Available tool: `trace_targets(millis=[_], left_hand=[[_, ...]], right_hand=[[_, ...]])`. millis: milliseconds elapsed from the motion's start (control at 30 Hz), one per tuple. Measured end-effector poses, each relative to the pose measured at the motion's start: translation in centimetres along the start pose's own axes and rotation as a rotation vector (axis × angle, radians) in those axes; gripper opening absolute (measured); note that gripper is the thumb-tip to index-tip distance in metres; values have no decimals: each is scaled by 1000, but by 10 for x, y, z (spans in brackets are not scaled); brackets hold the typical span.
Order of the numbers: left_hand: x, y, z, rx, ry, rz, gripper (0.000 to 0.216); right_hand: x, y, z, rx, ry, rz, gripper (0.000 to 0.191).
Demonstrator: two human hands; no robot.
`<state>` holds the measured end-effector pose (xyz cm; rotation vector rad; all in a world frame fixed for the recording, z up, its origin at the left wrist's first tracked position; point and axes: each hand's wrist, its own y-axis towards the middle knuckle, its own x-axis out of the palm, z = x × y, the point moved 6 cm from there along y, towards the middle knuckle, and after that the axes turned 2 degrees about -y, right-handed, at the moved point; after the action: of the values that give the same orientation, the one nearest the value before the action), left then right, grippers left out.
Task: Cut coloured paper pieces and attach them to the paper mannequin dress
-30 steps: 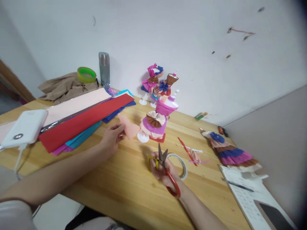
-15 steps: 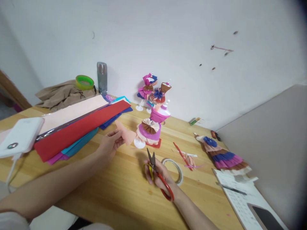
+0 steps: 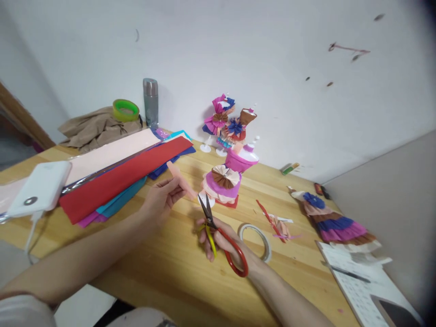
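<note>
A narrow piece of peach crepe paper (image 3: 182,179) is pinched between the thumb and fingers of my left hand (image 3: 165,196). My right hand (image 3: 221,236) holds scissors (image 3: 208,218) with one red and one yellow handle. Their blades are parted, and the tips point up near the lower end of the paper. Just behind stands a small dress form (image 3: 235,170) in a pink top and layered purple and pale skirt, with a pleated brown and cream rosette (image 3: 225,176) at its waist. A roll of white tape (image 3: 256,240) lies beside my right wrist.
Folded crepe paper sheets (image 3: 129,179) and a white power bank (image 3: 41,188) lie left. At the back stand a grey bottle (image 3: 151,102) and two more dressed forms (image 3: 225,120). Paper scraps (image 3: 277,225), a tiered paper dress (image 3: 335,220) and a printed sheet (image 3: 340,272) lie right.
The scissors have come closer to the peach paper, which has turned more edge-on. The blades are parted a little wider. The whole view has shifted slightly.
</note>
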<state>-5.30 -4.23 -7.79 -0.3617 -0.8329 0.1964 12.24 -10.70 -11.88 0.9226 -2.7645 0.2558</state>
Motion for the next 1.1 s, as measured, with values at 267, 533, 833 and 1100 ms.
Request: trace_targets(millis=[267, 533, 833, 1100], left_hand=[[-3, 2, 8, 7, 9, 21, 13], [-6, 4, 6, -5, 31, 42, 13], [-7, 2, 4, -18, 73, -15, 9], [-5, 0, 6, -25, 69, 1, 11]], right_hand=[[-3, -1, -4, 61, -68, -17, 57], [4, 5, -14, 130, -276, 94, 61], [11, 18, -31, 83, -437, 88, 58], [4, 9, -23, 26, -382, 72, 56]])
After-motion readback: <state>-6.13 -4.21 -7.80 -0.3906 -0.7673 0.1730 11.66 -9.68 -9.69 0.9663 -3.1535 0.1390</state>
